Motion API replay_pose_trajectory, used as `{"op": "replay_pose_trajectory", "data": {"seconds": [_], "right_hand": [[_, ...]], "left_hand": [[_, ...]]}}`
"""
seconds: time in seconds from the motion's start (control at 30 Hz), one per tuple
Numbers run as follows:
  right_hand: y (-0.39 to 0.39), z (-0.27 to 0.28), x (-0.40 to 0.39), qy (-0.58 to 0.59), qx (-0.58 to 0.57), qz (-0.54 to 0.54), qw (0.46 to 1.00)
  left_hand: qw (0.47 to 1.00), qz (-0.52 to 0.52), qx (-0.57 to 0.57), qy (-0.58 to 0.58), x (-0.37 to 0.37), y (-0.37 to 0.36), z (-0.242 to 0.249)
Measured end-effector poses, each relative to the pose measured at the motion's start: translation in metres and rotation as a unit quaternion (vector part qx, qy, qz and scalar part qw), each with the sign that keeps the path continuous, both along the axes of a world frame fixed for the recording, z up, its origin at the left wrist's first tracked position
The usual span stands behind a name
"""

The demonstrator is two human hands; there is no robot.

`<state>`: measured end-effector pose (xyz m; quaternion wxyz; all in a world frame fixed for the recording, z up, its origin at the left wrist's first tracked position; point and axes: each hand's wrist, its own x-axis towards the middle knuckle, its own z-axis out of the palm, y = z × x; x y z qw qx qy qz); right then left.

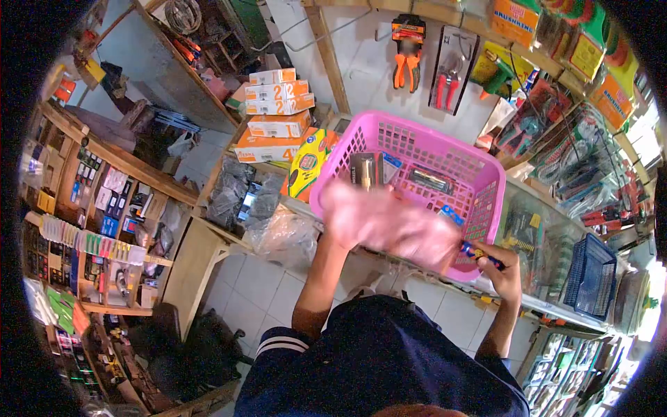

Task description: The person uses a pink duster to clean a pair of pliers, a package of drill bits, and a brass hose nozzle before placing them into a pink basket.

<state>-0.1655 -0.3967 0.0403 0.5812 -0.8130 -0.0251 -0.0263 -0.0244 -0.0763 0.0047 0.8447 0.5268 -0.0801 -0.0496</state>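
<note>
A pink cloth (417, 229), smeared by motion, stretches across the near side of a pink plastic basket (495, 208). My left hand (342, 233) is at the cloth's left end, closed on it, its fingers mostly hidden in the folds. In my right hand (505, 270), by the basket's near right corner, is a small dark blue cylinder (482, 255) with yellow and red print, the fingers wrapped round it. The cloth's right end meets this cylinder. Inside the basket lie several small packaged items, among them a dark packet (365, 169) and a blue-carded packet (450, 213).
The basket rests on a glass display case (531, 233). Orange and white boxes (278, 125) are stacked at the left, beside a yellow packet (308, 163) and plastic bags (281, 236). Pliers (406, 69) and pruning shears (448, 82) hang behind. A blue basket (589, 274) stands at right.
</note>
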Motion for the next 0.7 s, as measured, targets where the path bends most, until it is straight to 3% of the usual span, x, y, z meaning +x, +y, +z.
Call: {"op": "replay_pose_trajectory", "data": {"seconds": [0.07,0.1,0.17,0.2,0.23,0.3,0.33,0.43,0.57,0.6,0.7], "right_hand": [[0.002,0.002,0.002,-0.025,0.003,-0.074,0.997],[-0.002,0.004,0.002,-0.028,-0.030,-0.038,0.998],[-0.016,0.008,0.005,-0.032,-0.097,0.036,0.994],[-0.019,0.006,0.008,-0.055,-0.085,0.058,0.993],[-0.017,0.008,0.009,-0.056,-0.089,0.011,0.994],[-0.011,0.013,0.012,-0.057,-0.095,-0.085,0.990],[-0.013,0.012,0.012,-0.045,-0.098,-0.086,0.991],[-0.020,0.035,0.017,-0.056,-0.171,0.018,0.983],[-0.019,0.048,0.023,-0.081,-0.171,-0.042,0.981],[-0.026,0.053,0.021,-0.029,-0.188,-0.009,0.982],[-0.029,0.066,0.025,-0.076,-0.213,0.004,0.974]], "left_hand": [[0.937,-0.097,-0.288,0.170,0.013,-0.003,0.001],[0.906,-0.192,-0.345,0.154,0.017,-0.001,-0.007],[0.884,-0.238,-0.391,0.092,0.031,-0.003,-0.026],[0.918,-0.186,-0.338,0.094,0.023,-0.013,-0.002],[0.946,-0.135,-0.278,0.100,0.015,-0.022,0.021],[0.912,-0.157,-0.330,0.187,0.022,-0.014,0.002],[0.908,-0.232,-0.327,0.124,0.028,-0.007,-0.020],[0.914,-0.122,-0.337,0.191,0.032,-0.018,-0.034],[0.889,-0.262,-0.312,0.207,0.034,0.001,-0.032],[0.913,-0.163,-0.299,0.223,0.024,-0.008,-0.014],[0.893,-0.107,-0.350,0.262,0.030,-0.016,-0.022]]}}
